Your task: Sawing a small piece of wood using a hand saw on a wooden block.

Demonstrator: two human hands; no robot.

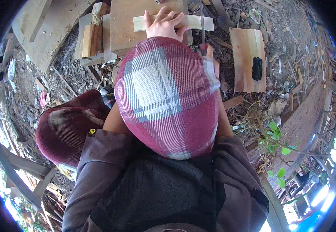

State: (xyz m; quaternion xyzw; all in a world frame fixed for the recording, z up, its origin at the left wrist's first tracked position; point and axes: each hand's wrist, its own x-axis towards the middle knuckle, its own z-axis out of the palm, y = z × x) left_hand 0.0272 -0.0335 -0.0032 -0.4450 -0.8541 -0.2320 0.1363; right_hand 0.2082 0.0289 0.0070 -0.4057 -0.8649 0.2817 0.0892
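Note:
My left hand [163,28] lies with spread fingers on a pale wooden strip [199,22], pressing it against a wooden block [123,40]. Close to the strip's right end, the thin dark blade of a saw [203,33], seen nearly edge-on, crosses over it. My right hand [211,52] is closed round the saw's reddish handle. Most of that hand is hidden behind my raised knee, which is covered in red and white plaid cloth [156,85].
To the right lies a wooden board [241,58] with a black oblong object [257,69] on it. Offcuts [92,34] and a large panel [55,27] are at the far left. A leafy plant [274,133] grows at the right. Wood scraps litter the ground.

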